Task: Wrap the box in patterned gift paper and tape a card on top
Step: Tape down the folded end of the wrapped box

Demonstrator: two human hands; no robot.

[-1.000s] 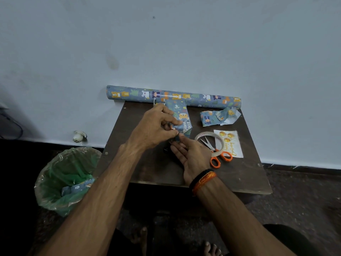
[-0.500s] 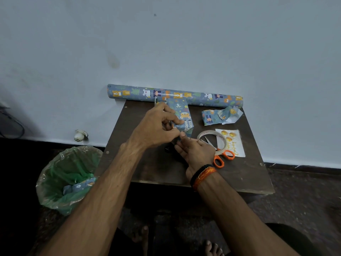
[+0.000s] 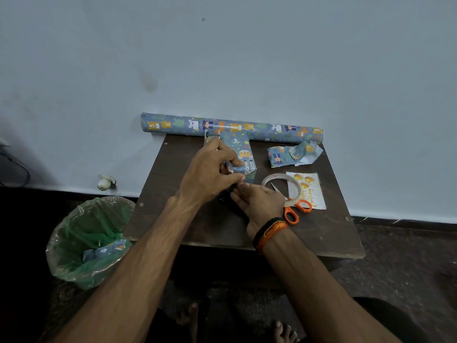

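Note:
A small box covered in blue animal-print paper lies on the dark wooden table, its far end against the paper roll. My left hand grips the box's near end, fingers curled over the folded paper. My right hand lies palm up just below it, its fingertips touching the box's near end beside my left thumb. The white birthday card with gold balloons lies flat to the right, partly under the tape roll.
Orange-handled scissors lie under the tape roll. Crumpled paper offcuts sit near the roll's right end. A bin with a green liner holding a paper scrap stands left of the table. A wall rises right behind the table.
Both hands stay at the box's near end; my right hand's fingers have shifted slightly closer to the fold. The box has not moved.

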